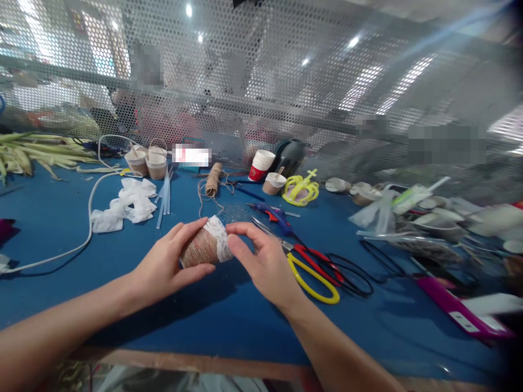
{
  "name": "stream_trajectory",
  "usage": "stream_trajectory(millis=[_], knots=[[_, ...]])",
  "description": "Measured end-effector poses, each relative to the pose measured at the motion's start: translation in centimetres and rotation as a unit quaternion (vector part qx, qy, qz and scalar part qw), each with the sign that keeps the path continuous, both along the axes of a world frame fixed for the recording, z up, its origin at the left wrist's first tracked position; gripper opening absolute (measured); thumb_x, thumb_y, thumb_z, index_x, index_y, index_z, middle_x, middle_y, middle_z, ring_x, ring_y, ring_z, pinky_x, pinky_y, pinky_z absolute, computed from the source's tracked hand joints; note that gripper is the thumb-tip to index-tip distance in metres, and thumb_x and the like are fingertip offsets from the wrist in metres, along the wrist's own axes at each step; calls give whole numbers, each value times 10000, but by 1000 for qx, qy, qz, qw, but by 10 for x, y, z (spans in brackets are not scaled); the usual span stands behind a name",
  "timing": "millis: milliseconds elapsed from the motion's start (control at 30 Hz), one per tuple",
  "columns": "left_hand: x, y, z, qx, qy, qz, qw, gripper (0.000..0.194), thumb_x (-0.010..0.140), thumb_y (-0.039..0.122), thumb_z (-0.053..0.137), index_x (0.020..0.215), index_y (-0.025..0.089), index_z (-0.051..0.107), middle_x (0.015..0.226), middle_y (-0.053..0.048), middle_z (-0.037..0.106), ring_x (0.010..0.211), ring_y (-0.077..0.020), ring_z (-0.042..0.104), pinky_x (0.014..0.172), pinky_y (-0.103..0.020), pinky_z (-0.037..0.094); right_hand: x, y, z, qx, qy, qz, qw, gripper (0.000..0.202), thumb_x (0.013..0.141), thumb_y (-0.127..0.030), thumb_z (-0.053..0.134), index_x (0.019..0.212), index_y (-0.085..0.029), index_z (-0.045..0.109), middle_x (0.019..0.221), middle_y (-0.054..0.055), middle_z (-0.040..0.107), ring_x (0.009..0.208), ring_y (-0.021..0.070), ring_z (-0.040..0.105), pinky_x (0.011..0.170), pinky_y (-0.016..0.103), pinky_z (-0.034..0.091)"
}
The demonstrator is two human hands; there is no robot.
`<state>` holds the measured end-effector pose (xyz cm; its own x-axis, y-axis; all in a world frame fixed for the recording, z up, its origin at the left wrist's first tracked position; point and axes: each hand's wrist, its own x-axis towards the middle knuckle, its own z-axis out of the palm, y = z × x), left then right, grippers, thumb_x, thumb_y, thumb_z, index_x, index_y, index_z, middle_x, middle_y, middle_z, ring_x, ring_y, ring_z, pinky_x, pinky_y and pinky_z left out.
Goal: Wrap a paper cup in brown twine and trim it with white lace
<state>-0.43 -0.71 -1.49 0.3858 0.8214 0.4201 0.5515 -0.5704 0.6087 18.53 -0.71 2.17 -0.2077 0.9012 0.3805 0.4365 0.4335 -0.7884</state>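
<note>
A small cup (199,249) wrapped in brown twine lies tilted on its side above the blue table, with white lace trim (220,239) around its rim end. My left hand (163,261) grips the twine-wrapped body, fingers over the top and thumb beneath. At the rim end, my right hand (267,264) has its thumb and index finger closed on the edge of the lace trim. Just beyond the right hand lie scissors (334,296) with one yellow and one red handle, and a blue hot glue gun (278,218) with a black cord.
White lace pieces (134,198) and clear glue sticks (164,198) lie left. Behind stand a twine spool (213,181), twine-covered cups (156,165), a paper cup stack (261,165) and a yellow crown-shaped piece (301,191). Clutter and a purple object (453,305) lie right; perforated metal backs the table.
</note>
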Motion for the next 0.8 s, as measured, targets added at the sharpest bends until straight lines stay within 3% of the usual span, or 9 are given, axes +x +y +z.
stream_trajectory(millis=[333,567,800], knots=[[0,-4,-3,78,91,20,993,662,800,375,560,1364,285,226,1125,-98,496,922,-226,599,784,-378,529,-9,-2,-8,-38,-26,2,999,185,814,-332,527,845,-176,621,899,71,660,874,197,608,820,330,443],[3,-3,-2,79,100,27,991,656,805,370,552,1356,242,220,1105,-107,503,900,-229,603,754,-370,536,-10,-3,-7,-44,-46,-18,998,259,765,-371,578,904,-155,608,932,93,653,865,218,599,794,347,445],[3,-4,-5,149,128,36,980,706,814,356,548,1379,226,146,1058,-107,533,887,-243,595,716,-377,540,-12,-2,-6,-84,-16,-15,996,240,792,-368,527,842,-155,624,837,69,669,810,207,604,746,325,445]])
